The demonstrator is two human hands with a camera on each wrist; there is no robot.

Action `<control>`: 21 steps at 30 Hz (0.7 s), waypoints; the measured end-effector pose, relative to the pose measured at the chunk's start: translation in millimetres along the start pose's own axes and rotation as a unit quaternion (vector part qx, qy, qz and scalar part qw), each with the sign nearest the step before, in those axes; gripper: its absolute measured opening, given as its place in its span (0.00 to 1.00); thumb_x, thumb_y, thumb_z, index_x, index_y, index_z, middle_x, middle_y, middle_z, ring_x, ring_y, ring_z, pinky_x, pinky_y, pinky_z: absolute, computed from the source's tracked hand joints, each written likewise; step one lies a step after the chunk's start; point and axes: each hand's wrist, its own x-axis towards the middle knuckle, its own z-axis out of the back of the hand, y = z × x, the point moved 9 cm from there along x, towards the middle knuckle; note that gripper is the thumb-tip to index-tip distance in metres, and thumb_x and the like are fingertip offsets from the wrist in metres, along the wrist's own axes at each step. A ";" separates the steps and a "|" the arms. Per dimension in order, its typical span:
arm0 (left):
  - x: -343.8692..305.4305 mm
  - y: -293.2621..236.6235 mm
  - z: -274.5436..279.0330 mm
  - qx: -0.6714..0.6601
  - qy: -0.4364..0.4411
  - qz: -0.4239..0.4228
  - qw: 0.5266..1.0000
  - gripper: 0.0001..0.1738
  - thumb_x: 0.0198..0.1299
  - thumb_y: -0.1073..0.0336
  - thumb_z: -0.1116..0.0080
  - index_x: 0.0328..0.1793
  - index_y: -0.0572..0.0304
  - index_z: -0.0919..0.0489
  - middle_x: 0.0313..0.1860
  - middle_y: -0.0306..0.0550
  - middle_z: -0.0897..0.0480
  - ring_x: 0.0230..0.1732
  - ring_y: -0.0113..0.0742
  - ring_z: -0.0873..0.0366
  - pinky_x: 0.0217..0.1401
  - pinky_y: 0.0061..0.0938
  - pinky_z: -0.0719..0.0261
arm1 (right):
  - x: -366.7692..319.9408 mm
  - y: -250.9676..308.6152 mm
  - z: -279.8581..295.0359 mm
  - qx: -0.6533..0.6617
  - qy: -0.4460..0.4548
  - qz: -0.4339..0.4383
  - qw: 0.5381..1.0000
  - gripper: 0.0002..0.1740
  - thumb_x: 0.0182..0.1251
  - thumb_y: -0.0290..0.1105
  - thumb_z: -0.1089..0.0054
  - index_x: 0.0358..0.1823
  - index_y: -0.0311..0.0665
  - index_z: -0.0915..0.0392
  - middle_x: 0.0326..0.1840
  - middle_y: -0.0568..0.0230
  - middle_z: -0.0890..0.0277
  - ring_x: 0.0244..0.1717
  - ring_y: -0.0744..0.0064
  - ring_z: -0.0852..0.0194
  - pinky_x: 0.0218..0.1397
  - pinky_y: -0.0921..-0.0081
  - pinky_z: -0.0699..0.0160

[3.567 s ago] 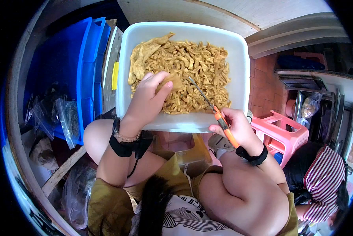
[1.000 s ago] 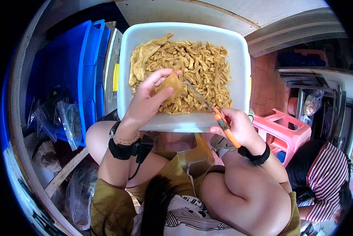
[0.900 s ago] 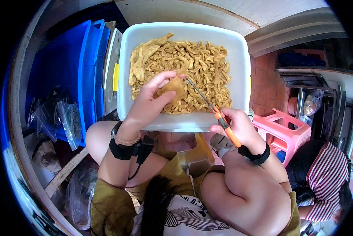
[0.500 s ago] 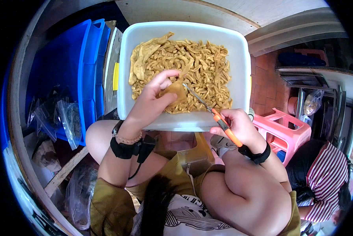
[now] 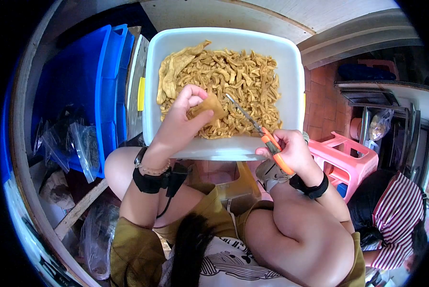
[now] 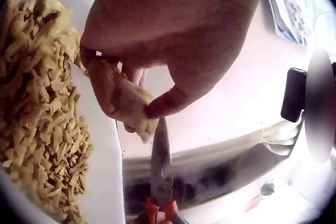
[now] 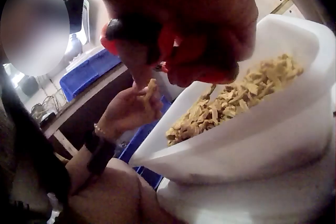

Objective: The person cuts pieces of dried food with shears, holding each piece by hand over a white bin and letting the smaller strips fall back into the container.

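Observation:
In the head view a white tub [image 5: 296,119] holds many tan cut strips [image 5: 245,79], with larger uncut pieces [image 5: 169,79] along its left side. My left hand [image 5: 181,119] pinches a folded tan piece [image 5: 209,109] between thumb and fingers over the tub; the left wrist view shows that piece [image 6: 118,95] under the fingers. My right hand [image 5: 293,150] grips orange-handled scissors [image 5: 274,148], whose blades point up and left toward the piece. In the right wrist view the red-orange handles [image 7: 184,56] sit inside the dark right hand [image 7: 210,8].
Blue crates [image 5: 104,86] stand left of the tub, with plastic bags [image 5: 84,143] before them. A pink stool [image 5: 346,160] is at the right, near a person in a striped shirt [image 5: 396,215]. A yellow stool [image 5: 238,184] is below the tub.
The strip that stuck up from the held piece no longer shows there. The left fingers have drawn back slightly to the left, and the scissors have shifted a little, their handles down and right.

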 end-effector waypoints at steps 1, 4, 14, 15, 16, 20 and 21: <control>2.0 -2.2 3.6 -0.008 -0.015 -0.028 0.999 0.17 0.61 0.75 0.45 0.54 0.60 0.35 0.43 0.42 0.20 0.46 0.22 0.26 0.48 0.18 0.28 | 0.4 -1.9 -0.3 0.000 0.000 0.001 1.000 0.23 0.49 0.44 0.22 0.24 0.32 0.25 0.13 0.69 0.40 0.19 0.83 0.46 0.21 0.79 0.42; 5.2 -4.6 9.3 -0.063 -0.038 -0.060 0.995 0.15 0.64 0.74 0.45 0.53 0.60 0.36 0.46 0.45 0.20 0.48 0.24 0.25 0.51 0.20 0.27 | 0.1 4.1 1.9 0.015 -0.012 0.055 0.998 0.29 0.47 0.55 0.25 0.27 0.34 0.24 0.15 0.61 0.34 0.18 0.71 0.36 0.24 0.72 0.33; 1.0 -1.6 -13.0 -0.140 0.004 -0.051 0.989 0.21 0.61 0.79 0.43 0.48 0.55 0.43 0.47 0.48 0.22 0.50 0.27 0.25 0.50 0.18 0.26 | -1.9 24.7 -1.1 -0.085 0.003 0.097 0.992 0.29 0.47 0.57 0.27 0.31 0.37 0.24 0.22 0.56 0.29 0.26 0.51 0.27 0.29 0.63 0.29; 1.0 -2.0 -16.7 -0.140 0.004 -0.051 0.989 0.21 0.61 0.79 0.43 0.48 0.55 0.43 0.47 0.48 0.22 0.50 0.27 0.25 0.50 0.18 0.26 | -1.6 25.6 -1.5 -0.081 0.004 0.098 0.992 0.29 0.47 0.57 0.28 0.31 0.37 0.24 0.23 0.55 0.29 0.27 0.51 0.26 0.30 0.63 0.28; 0.9 -5.0 -19.3 -0.129 -0.003 -0.067 0.989 0.22 0.60 0.79 0.41 0.47 0.55 0.44 0.45 0.45 0.25 0.50 0.27 0.26 0.50 0.20 0.27 | -1.1 26.1 -2.3 -0.081 0.004 0.098 0.992 0.29 0.47 0.57 0.28 0.31 0.37 0.24 0.23 0.55 0.29 0.27 0.51 0.26 0.30 0.63 0.28; -3.8 -13.3 -24.6 0.014 -0.041 -0.161 0.986 0.25 0.57 0.78 0.38 0.44 0.55 0.46 0.38 0.40 0.37 0.49 0.28 0.27 0.52 0.24 0.29 | 0.5 32.8 -0.6 -0.042 -0.054 0.147 0.987 0.31 0.47 0.52 0.25 0.38 0.33 0.27 0.29 0.56 0.25 0.32 0.57 0.23 0.37 0.66 0.25; -3.9 -11.3 -25.7 0.014 -0.040 -0.161 0.986 0.25 0.57 0.78 0.38 0.44 0.55 0.46 0.38 0.40 0.37 0.49 0.28 0.27 0.52 0.24 0.29 | 0.6 33.3 1.2 0.004 -0.077 0.168 0.983 0.34 0.46 0.50 0.23 0.43 0.32 0.30 0.30 0.56 0.25 0.33 0.60 0.22 0.40 0.67 0.24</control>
